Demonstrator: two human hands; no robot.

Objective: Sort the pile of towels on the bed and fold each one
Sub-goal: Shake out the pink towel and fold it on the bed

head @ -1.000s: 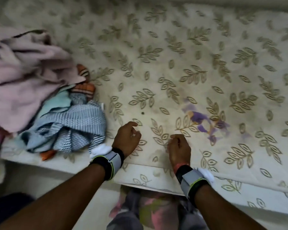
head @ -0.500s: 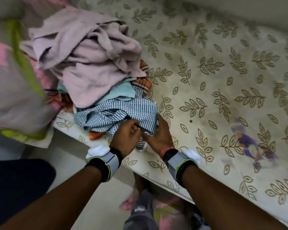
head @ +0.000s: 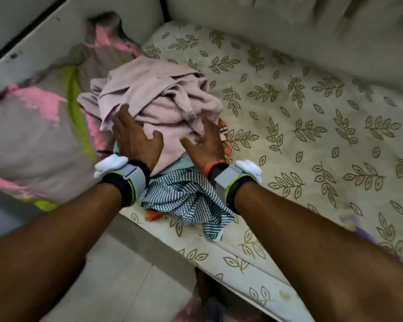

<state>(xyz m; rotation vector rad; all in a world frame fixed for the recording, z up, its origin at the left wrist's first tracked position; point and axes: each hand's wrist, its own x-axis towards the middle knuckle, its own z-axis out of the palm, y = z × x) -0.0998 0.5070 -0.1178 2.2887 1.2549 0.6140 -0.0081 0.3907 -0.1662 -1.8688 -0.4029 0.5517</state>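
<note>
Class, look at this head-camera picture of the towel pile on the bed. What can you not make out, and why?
- Head view: towel count; the pink towel covers those beneath.
- Head view: whether the left hand and right hand touch or hover over it; one top-down view.
- Head view: full shape of the striped cloth; both wrists overlap it.
- Head view: pattern of the printed bedding; blurred, cut by the left edge.

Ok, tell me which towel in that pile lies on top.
The pale pink towel, crumpled over the rest, left hand and right hand on it. The striped towel lies beneath, nearer the person; the teal towel only peeks out between them.
</note>
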